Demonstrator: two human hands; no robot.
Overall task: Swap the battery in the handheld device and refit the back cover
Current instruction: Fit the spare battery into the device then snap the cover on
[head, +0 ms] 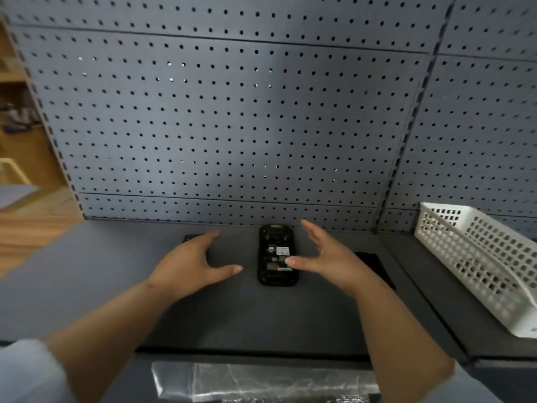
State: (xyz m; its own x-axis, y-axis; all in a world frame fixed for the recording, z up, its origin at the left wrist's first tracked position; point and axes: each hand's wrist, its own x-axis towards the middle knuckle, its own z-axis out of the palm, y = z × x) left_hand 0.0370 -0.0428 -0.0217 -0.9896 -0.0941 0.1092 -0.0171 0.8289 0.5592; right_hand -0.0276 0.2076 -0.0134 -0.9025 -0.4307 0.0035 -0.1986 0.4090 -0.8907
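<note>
Reaching in from both sides, the left hand [194,264] and right hand [325,261] flank the handheld device [277,255], both spread wide and holding nothing. Left hand: palm down, thumb pointing toward the device's lower left edge, not touching it. Right hand: cupped, palm facing left, thumb tip over or against the device's right side; contact cannot be confirmed from this angle.

Device lies flat on the dark table [247,312], lengthways away from the person, close to the foot of the pegboard wall [232,112]. Back faces up, cover off, labels and internals showing in the open bay. Frame is soft, so whether a battery sits in the bay is unclear.

Judged step: taking hold of the device to work on its open back.

Notes for doing it well:
- Close on the long edges only, thumbs and fingertips on the casing rim, clear of the exposed contacts.
- Steady it with the left hand, leave the right free for the battery.
- Lift level; a tilt could drop anything loose from the bay.

A flat black piece [374,267] lies on the table just right of the right hand, possibly the back cover. White perforated basket [479,257] stands further right. Clear plastic bag [261,382] at the near edge.
</note>
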